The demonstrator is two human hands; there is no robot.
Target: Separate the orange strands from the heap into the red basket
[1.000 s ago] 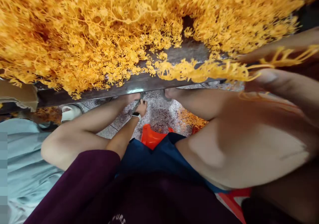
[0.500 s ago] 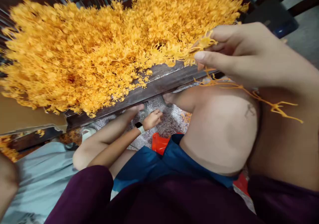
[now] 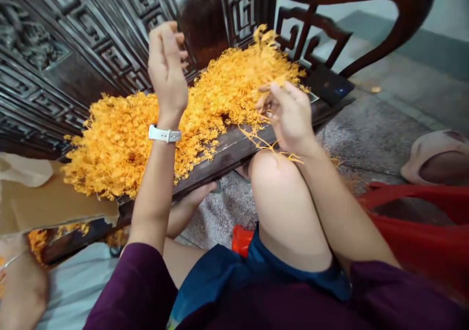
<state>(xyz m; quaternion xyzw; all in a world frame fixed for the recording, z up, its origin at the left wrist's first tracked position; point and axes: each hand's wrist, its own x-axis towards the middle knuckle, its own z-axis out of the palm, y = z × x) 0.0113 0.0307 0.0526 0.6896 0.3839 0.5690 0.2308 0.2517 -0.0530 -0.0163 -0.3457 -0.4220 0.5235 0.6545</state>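
A large heap of yellow-orange plastic-looking sprigs (image 3: 124, 144) covers a dark wooden bench (image 3: 227, 149). My right hand (image 3: 291, 115) is at the heap's right end, its fingers closed around thin yellow strands (image 3: 264, 142) that hang down over my raised knee. Above the heap's middle, my left hand (image 3: 168, 66) is lifted with its fingers bent and somewhat apart; no object shows in it. A watch with a pale strap (image 3: 164, 134) is on that wrist.
Carved dark wood panels (image 3: 139, 41) stand behind the bench, with a curved armrest (image 3: 395, 32) at right. Cardboard (image 3: 54, 198) lies at left near another person's arm (image 3: 25, 286). Red plastic chair (image 3: 421, 222) and pink slipper (image 3: 439, 156) are at right; dark flat object (image 3: 330, 85) rests beyond the heap.
My left hand has risen from beside my legs to above the heap. My right hand, still with the strands, appears lower and farther left. The view has shifted, showing more panels and the armrest.
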